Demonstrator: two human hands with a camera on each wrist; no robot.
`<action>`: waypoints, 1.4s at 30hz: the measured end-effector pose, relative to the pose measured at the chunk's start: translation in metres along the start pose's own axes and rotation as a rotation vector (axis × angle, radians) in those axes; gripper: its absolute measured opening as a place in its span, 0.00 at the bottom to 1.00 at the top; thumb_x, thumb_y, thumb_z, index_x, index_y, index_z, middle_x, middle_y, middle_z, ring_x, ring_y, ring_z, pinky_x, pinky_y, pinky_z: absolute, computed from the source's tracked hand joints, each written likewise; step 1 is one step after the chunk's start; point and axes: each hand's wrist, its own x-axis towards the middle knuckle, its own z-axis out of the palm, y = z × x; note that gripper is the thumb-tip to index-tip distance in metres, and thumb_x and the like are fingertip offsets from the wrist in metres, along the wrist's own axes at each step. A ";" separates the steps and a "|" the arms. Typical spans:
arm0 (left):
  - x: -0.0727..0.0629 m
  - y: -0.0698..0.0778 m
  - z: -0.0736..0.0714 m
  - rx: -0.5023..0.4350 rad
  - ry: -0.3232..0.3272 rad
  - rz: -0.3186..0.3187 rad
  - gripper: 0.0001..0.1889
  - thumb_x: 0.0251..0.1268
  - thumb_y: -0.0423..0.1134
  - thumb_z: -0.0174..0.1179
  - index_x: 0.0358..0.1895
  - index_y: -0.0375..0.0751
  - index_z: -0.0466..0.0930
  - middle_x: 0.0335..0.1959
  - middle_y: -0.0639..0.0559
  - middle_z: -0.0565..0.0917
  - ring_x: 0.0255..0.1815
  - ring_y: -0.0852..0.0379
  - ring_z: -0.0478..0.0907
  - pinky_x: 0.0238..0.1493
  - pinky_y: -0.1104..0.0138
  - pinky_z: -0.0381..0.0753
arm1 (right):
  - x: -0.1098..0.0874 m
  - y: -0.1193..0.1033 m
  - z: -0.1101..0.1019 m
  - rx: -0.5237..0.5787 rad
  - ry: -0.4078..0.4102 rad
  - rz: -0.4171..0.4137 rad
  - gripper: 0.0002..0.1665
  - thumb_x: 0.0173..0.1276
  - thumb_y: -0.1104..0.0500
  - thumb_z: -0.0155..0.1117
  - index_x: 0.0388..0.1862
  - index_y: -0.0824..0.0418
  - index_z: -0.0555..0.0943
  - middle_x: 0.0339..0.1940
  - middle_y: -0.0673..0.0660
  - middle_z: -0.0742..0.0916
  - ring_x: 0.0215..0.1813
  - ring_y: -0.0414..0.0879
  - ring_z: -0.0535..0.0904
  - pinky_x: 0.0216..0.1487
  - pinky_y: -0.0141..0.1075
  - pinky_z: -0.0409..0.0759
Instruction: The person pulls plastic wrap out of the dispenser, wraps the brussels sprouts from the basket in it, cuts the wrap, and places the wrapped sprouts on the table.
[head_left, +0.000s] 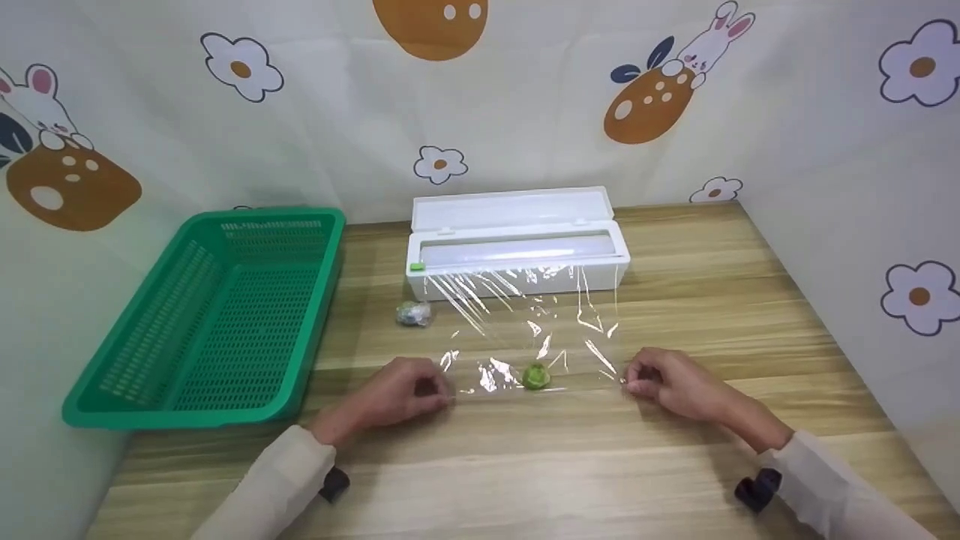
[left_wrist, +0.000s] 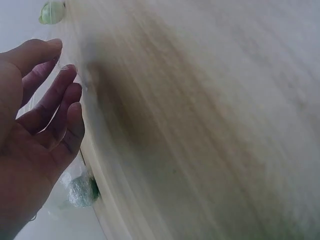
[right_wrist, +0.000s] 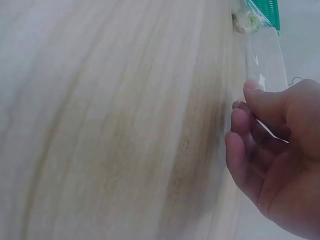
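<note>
Clear film (head_left: 517, 330) spreads between my hands, running from the box beyond them to a front edge level with my fingertips. Under it lies the wood-grain counter (head_left: 540, 465), whose near part, in front of me, gives my forearms room to draw straight back. The green basket (head_left: 180, 417) stands outside my left hand, so I should keep that elbow from swinging into its rim. Ahead of both hands the white box (head_left: 517, 231) sits with its lid up; I'd pull square to it, gently, so that it doesn't skid or twist. My left hand (head_left: 411, 390) and right hand (head_left: 679, 384) are well apart, each pinching a front corner of the film between thumb and fingers. Even tension matters most: slack would let the sheet fold onto itself, while a hard tug could tear a corner. The small green vegetable (head_left: 536, 376) is between my hands, seemingly beneath the film near its front edge; whether the two touch I cannot tell. The small wrapped bundle (head_left: 413, 313) rests just beyond my left hand, best left unbumped. Smallest, the green slider (head_left: 417, 266) sits at the box's left end, probably the cutter.
</note>
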 end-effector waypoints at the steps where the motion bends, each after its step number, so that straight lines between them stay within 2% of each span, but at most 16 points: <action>1: 0.000 0.001 -0.001 -0.017 -0.001 -0.023 0.03 0.63 0.37 0.68 0.36 0.43 0.86 0.33 0.56 0.87 0.35 0.65 0.80 0.42 0.71 0.82 | 0.001 -0.001 -0.001 0.002 0.011 0.010 0.04 0.67 0.61 0.67 0.32 0.57 0.81 0.31 0.49 0.85 0.33 0.33 0.75 0.36 0.28 0.77; 4: 0.002 0.002 -0.004 -0.056 0.006 -0.087 0.03 0.64 0.37 0.67 0.36 0.43 0.84 0.32 0.57 0.86 0.34 0.66 0.78 0.39 0.73 0.80 | 0.004 -0.002 -0.003 -0.003 0.035 0.059 0.05 0.68 0.61 0.67 0.31 0.56 0.81 0.29 0.49 0.84 0.30 0.34 0.72 0.32 0.28 0.74; 8: 0.006 0.002 -0.007 -0.088 0.040 -0.137 0.03 0.66 0.37 0.66 0.36 0.42 0.83 0.32 0.56 0.85 0.34 0.65 0.77 0.38 0.73 0.80 | 0.010 -0.003 -0.006 -0.015 0.056 0.116 0.06 0.68 0.61 0.67 0.31 0.56 0.81 0.29 0.50 0.85 0.27 0.35 0.72 0.30 0.28 0.72; 13: 0.015 -0.003 -0.006 -0.101 0.129 -0.193 0.03 0.65 0.35 0.66 0.35 0.40 0.83 0.30 0.53 0.84 0.33 0.63 0.76 0.36 0.73 0.79 | 0.018 -0.004 -0.008 0.032 0.068 0.189 0.03 0.67 0.63 0.67 0.32 0.60 0.81 0.29 0.53 0.85 0.28 0.39 0.76 0.30 0.28 0.76; 18: 0.026 -0.009 -0.001 -0.136 0.216 -0.297 0.02 0.64 0.33 0.64 0.33 0.38 0.83 0.29 0.51 0.84 0.30 0.63 0.76 0.34 0.73 0.78 | 0.028 -0.002 -0.007 0.055 0.096 0.226 0.03 0.66 0.65 0.67 0.33 0.63 0.82 0.28 0.56 0.87 0.29 0.41 0.80 0.30 0.28 0.78; 21: 0.030 -0.012 0.002 -0.112 0.249 -0.347 0.02 0.62 0.33 0.65 0.32 0.38 0.83 0.28 0.51 0.85 0.29 0.63 0.76 0.33 0.72 0.78 | 0.033 0.000 -0.006 0.012 0.108 0.227 0.03 0.65 0.63 0.69 0.32 0.62 0.83 0.27 0.54 0.87 0.28 0.40 0.79 0.30 0.27 0.77; 24: 0.034 -0.013 0.005 -0.045 0.272 -0.376 0.03 0.59 0.34 0.66 0.30 0.40 0.84 0.26 0.52 0.85 0.27 0.63 0.76 0.33 0.70 0.78 | 0.036 0.001 -0.005 -0.032 0.108 0.237 0.04 0.65 0.61 0.70 0.31 0.60 0.84 0.26 0.52 0.86 0.28 0.39 0.77 0.31 0.28 0.75; 27: 0.036 -0.012 0.007 0.015 0.288 -0.392 0.03 0.57 0.36 0.68 0.28 0.43 0.84 0.25 0.54 0.85 0.27 0.64 0.76 0.34 0.68 0.78 | 0.038 0.002 -0.005 -0.057 0.109 0.241 0.04 0.64 0.61 0.70 0.31 0.60 0.84 0.25 0.52 0.87 0.28 0.38 0.77 0.32 0.29 0.75; 30: 0.037 -0.011 0.007 0.016 0.289 -0.389 0.03 0.57 0.37 0.69 0.28 0.43 0.85 0.25 0.54 0.85 0.26 0.65 0.75 0.34 0.68 0.77 | 0.040 0.002 -0.007 -0.069 0.110 0.240 0.04 0.64 0.61 0.71 0.30 0.59 0.84 0.26 0.52 0.87 0.28 0.38 0.78 0.33 0.30 0.76; 36: 0.032 -0.010 0.001 -0.090 0.253 -0.364 0.05 0.59 0.37 0.71 0.31 0.39 0.89 0.28 0.49 0.89 0.27 0.65 0.75 0.34 0.71 0.76 | 0.040 0.001 -0.010 -0.043 0.097 0.244 0.03 0.64 0.61 0.70 0.32 0.60 0.86 0.29 0.54 0.88 0.30 0.39 0.78 0.34 0.30 0.76; 42: 0.027 -0.003 -0.010 -0.191 0.241 -0.436 0.10 0.61 0.40 0.70 0.41 0.40 0.89 0.37 0.47 0.91 0.34 0.61 0.82 0.39 0.70 0.81 | 0.036 -0.005 -0.021 0.017 0.091 0.259 0.08 0.65 0.59 0.68 0.39 0.62 0.87 0.33 0.56 0.89 0.32 0.40 0.79 0.34 0.29 0.77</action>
